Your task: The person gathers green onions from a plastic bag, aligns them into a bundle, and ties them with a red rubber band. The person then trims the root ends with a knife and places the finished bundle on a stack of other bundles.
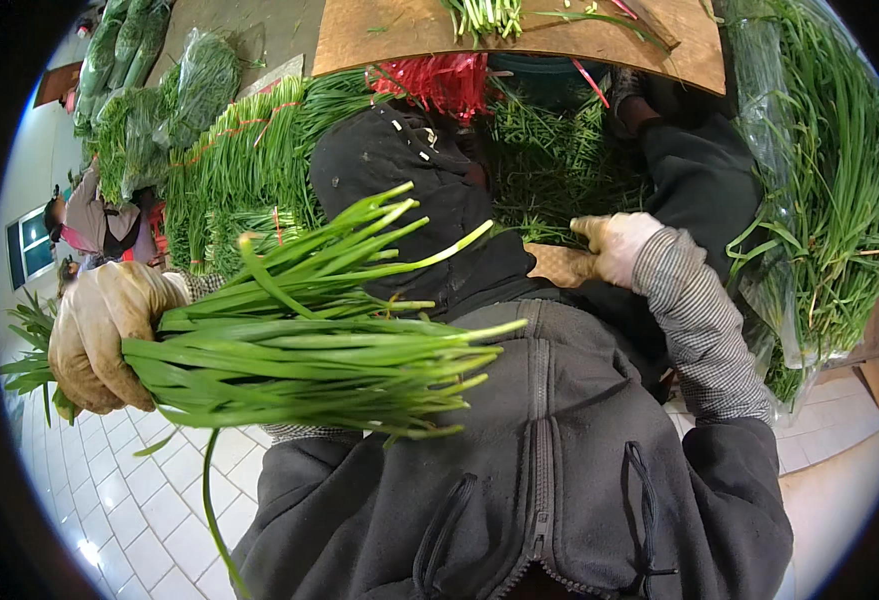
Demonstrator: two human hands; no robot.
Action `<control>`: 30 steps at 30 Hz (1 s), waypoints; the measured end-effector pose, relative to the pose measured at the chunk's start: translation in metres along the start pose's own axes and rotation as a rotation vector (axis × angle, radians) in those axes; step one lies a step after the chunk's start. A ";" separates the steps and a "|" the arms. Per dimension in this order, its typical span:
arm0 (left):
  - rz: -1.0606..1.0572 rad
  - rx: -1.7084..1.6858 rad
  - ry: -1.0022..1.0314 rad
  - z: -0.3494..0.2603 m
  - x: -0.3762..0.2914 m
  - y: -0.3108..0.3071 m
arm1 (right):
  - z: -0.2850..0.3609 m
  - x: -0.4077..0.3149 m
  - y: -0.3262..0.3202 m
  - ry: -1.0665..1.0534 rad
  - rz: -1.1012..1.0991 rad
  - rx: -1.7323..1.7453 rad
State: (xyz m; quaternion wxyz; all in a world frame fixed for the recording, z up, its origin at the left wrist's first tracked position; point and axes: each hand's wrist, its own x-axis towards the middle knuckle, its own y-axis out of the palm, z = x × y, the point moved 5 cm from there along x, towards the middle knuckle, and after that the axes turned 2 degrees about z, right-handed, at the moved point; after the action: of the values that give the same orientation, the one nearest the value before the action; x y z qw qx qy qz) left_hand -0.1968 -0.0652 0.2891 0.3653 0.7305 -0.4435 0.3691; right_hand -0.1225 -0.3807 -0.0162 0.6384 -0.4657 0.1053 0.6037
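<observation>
My left hand [105, 337], in a soiled whitish glove, grips a thick bunch of long flat green leaves [312, 360] that look like garlic chives. Their pale cut ends point right, across the front of my dark zipped jacket. One loose leaf [214, 495] hangs down below the bunch. On the other side, my right hand [619, 244], also gloved, is over the gap between my legs, finger and thumb apart, with nothing visible in it. Below it lies a heap of loose green leaves and trimmings [559, 165].
A wooden board [402, 34] ahead bears cut stalks [488, 19]. Red ties [439, 82] hang under its edge. Tied bundles [237, 157] are stacked at left, bagged greens [210, 82] behind. More greens [837, 195] lie in plastic at right. Another person [101, 214] is at far left.
</observation>
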 end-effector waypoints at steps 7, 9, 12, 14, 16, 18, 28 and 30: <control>0.218 -0.215 -0.255 0.028 0.015 -0.035 | 0.111 0.027 -0.111 -0.826 -0.294 0.749; 0.243 -0.184 -0.375 0.040 0.010 -0.068 | 0.145 0.051 -0.097 -0.936 0.236 1.073; 0.090 -0.119 -0.339 0.059 -0.020 -0.105 | 0.157 0.048 -0.050 -0.908 0.946 1.760; -0.203 -0.102 -0.329 0.067 -0.047 -0.113 | 0.143 0.047 -0.034 -0.941 0.775 1.830; -0.496 -0.041 -0.315 0.073 -0.072 -0.120 | 0.125 0.043 -0.021 -0.906 0.698 1.839; -0.639 -0.087 -0.351 0.084 -0.086 -0.131 | 0.115 0.040 -0.006 -0.842 0.712 1.825; -0.995 -0.138 -0.528 0.138 -0.125 -0.183 | 0.130 0.020 0.035 -0.611 0.165 1.717; -1.068 -0.089 -0.492 0.145 -0.124 -0.189 | 0.143 0.014 0.035 -0.579 0.084 1.651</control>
State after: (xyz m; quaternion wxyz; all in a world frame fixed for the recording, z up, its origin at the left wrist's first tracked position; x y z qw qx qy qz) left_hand -0.0335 -0.0786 0.0766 0.4170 0.9009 -0.1011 -0.0653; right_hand -0.2110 -0.2743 0.0353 0.7506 0.3209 0.3596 0.4519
